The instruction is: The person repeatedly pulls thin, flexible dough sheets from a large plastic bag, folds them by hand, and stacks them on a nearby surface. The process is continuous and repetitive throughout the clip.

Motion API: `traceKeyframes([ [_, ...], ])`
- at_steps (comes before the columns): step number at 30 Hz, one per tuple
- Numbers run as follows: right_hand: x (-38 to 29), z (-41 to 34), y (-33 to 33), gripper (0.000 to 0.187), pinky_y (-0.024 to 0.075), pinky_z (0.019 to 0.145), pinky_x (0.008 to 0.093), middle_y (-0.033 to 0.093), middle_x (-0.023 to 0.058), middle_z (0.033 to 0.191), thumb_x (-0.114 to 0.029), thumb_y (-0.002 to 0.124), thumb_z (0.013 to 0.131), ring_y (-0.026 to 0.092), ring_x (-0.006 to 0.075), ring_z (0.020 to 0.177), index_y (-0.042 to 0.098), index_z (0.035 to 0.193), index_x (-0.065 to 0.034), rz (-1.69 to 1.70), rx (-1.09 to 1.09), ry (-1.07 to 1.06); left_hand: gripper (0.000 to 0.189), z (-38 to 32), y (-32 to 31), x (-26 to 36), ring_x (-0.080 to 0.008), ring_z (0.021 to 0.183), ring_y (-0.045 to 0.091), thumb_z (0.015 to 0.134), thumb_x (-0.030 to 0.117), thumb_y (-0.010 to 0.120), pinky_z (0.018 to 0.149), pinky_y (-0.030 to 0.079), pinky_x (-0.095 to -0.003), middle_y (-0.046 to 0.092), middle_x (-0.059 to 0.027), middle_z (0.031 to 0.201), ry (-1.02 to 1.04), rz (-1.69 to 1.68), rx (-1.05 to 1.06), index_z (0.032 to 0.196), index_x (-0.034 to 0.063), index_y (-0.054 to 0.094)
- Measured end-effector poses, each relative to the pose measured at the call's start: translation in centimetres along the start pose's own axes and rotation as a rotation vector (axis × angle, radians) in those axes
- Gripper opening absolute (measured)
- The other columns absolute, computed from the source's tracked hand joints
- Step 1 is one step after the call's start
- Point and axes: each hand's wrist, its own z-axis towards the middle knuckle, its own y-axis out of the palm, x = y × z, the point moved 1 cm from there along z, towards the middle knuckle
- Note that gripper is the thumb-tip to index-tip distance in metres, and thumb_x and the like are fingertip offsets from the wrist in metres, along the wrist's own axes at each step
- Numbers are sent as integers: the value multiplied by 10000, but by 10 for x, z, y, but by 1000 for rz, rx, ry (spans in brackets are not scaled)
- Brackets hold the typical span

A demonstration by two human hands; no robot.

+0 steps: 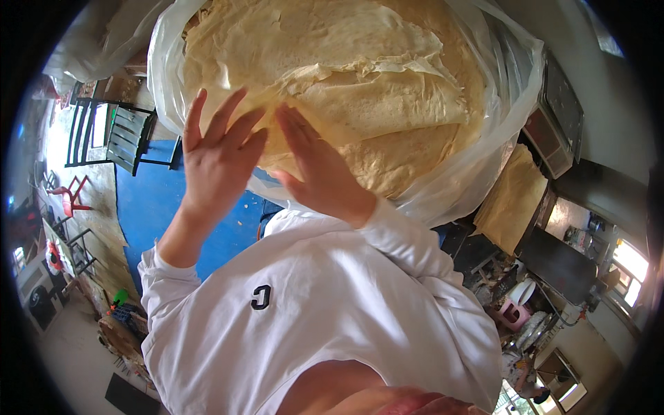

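A large stack of thin, pale-yellow, crinkled food sheets (363, 104) lies before me inside a clear plastic bag (446, 192), its rim folded open around them. My left hand (223, 145) is over the near left part of the stack, palm down with fingers spread. Close to its right, my right hand (321, 161) is flat, fingers together and thumb apart, pointing toward the left hand. Both are slightly blurred, and neither plainly grips anything. A smooth yellow area shows between the fingertips; whether they touch it, I cannot tell.
Left of the bag stand a dark slatted chair (127, 135) and a blue surface (155, 207); a red stool (67, 197) is farther off. On the right, more yellowish sheets (511, 199) lie beside a dark panel (560, 264). A pink plastic item (513, 314) sits among clutter.
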Motion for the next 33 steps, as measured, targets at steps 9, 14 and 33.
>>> traceKeyframes([
  [9, 31, -30, 0, 533, 341, 1127, 347, 466, 63, 1445, -402, 430, 1042, 435, 169, 1338, 370, 1445, -58, 1520, 431, 711, 476, 60, 98, 41, -356, 1398, 357, 942, 351, 580, 1172, 242, -472, 502, -149, 1391, -141, -728, -13, 1303, 43, 537],
  [14, 14, -52, -49, 396, 424, 1063, 384, 543, 113, 1362, -280, 513, 1025, 507, 214, 1281, 490, 1344, -46, 1022, -3, 946, 637, 59, 111, 53, -334, 1409, 352, 922, 496, 550, 1174, 228, -473, 460, -140, 1458, -48, -353, -43, 1387, 63, 506],
  [33, 73, -36, -75, 624, 293, 1107, 563, 410, 197, 1479, -227, 588, 902, 301, 483, 1377, 387, 1459, -32, -516, -85, 84, 448, 56, 80, 31, -217, 1039, 631, 908, 132, 600, 916, 508, -331, 640, -131, 1129, -940, -1832, 91, 1311, -34, 494],
])
